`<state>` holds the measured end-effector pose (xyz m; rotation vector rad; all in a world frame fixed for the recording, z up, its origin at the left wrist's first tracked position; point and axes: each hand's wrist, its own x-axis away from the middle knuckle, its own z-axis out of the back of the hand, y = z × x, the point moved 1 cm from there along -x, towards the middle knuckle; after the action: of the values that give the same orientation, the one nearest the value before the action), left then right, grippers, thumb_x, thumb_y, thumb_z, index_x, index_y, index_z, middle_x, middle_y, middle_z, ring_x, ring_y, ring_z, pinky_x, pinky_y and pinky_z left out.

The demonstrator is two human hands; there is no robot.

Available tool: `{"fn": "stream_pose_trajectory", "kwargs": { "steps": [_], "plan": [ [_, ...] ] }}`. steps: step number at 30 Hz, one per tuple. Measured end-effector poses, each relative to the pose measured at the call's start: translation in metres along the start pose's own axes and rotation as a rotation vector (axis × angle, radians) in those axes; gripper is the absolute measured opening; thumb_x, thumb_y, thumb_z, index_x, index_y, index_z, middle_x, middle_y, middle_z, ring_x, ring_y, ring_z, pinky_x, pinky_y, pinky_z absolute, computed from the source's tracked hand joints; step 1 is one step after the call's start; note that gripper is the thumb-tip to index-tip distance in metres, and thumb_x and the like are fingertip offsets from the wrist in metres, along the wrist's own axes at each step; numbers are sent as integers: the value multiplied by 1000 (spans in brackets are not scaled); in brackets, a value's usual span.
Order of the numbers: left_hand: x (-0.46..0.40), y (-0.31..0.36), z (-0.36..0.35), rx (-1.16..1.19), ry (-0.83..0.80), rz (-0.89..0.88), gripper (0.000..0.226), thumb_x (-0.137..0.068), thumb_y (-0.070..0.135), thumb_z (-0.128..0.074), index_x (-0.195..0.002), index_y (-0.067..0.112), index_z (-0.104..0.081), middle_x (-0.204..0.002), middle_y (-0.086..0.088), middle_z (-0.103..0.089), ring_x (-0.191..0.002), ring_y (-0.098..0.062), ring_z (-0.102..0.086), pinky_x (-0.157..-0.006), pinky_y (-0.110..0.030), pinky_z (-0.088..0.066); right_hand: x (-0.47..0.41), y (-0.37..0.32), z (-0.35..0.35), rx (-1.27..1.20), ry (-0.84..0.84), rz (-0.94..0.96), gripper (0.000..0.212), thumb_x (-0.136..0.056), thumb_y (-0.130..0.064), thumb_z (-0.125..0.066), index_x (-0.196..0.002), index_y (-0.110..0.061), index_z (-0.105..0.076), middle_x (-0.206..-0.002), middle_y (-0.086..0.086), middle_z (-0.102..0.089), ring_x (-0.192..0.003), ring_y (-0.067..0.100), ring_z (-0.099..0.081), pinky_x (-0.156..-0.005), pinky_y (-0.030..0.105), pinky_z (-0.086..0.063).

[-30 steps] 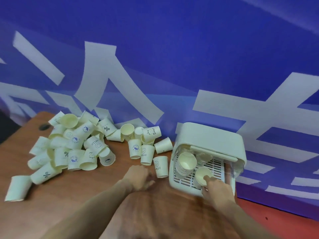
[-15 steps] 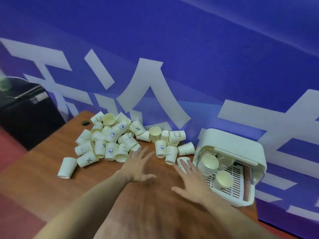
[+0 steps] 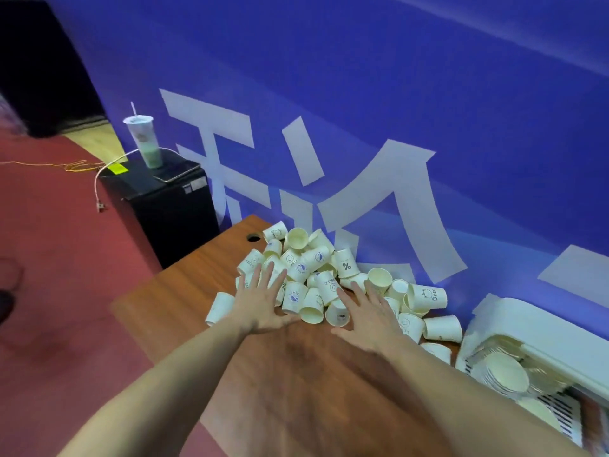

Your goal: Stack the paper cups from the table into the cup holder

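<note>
The paper cups (image 3: pixel 309 278) lie in a loose heap on the far part of the wooden worktop (image 3: pixel 296 384), close to the blue wall (image 3: pixel 395 94). Most of them are on their sides, some show their open mouths, and some carry small prints such as a percent sign. A few cups lie apart from the heap, one at its left edge and several on the right toward the cup holder (image 3: pixel 540 344). The cup holder is a white plastic box at the right edge of the worktop, and stacks of cups (image 3: pixel 507 374) already lie inside it on a slotted floor.

Both hands reach over the worktop to the near side of the heap. The left hand (image 3: pixel 260 305) has its fingers spread and straight, and its fingertips are over the cups on the left. The right hand (image 3: pixel 372 315) is also spread flat, with nothing held. The two hands are apart, with some cups between them.

Left of the worktop stands a black cabinet (image 3: pixel 164 206) with a drink cup with a straw (image 3: pixel 145 140) on top.
</note>
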<state>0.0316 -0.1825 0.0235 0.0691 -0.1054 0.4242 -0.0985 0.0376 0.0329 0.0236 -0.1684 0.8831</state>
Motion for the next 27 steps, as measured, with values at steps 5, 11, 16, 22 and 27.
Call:
{"fn": "stream_pose_trajectory", "kwargs": {
  "steps": [5, 11, 16, 22, 27],
  "plan": [
    [-72, -31, 23, -17, 6, -23, 110, -71, 91, -31, -154, 31, 10, -162, -3, 15, -148, -28, 17, -117, -57, 2, -76, -9, 28, 52, 7, -26, 85, -86, -71, -41, -154, -34, -5, -163, 2, -1, -149, 27, 6, -118, 46, -15],
    [-167, -70, 17, -97, -38, -90, 107, -73, 89, -31, -154, 31, 9, -162, -4, 16, -148, -29, 18, -116, -59, 0, -165, -4, 37, 110, -34, -56, 84, -87, -70, -40, -154, -34, -5, -163, 4, -4, -149, 29, 3, -116, 45, -17],
    [-231, -80, -5, -131, -55, -170, 101, -76, 87, -28, -154, 34, 9, -162, -7, 16, -147, -31, 18, -115, -61, 1, -224, 1, 25, 111, -141, -61, 82, -88, -67, -43, -154, -34, -8, -163, 3, -3, -149, 28, 3, -116, 46, -17],
    [-282, -87, -39, -89, -88, -201, 85, -81, 81, -31, -152, 44, -1, -162, -9, 15, -148, -34, 14, -116, -58, 2, -286, 4, 2, 79, -211, -38, 77, -89, -58, -46, -153, -33, -11, -162, 3, -5, -149, 28, 2, -116, 48, -20],
    [-306, -94, -51, -150, -49, -347, 56, -91, 57, -46, -145, 42, -37, -163, -9, 8, -149, -32, 4, -120, -50, -2, -326, 3, -17, 144, -172, -56, 55, -96, -44, -43, -147, -30, -26, -155, 7, -22, -137, 30, -27, -102, 45, -34]
  ]
}}
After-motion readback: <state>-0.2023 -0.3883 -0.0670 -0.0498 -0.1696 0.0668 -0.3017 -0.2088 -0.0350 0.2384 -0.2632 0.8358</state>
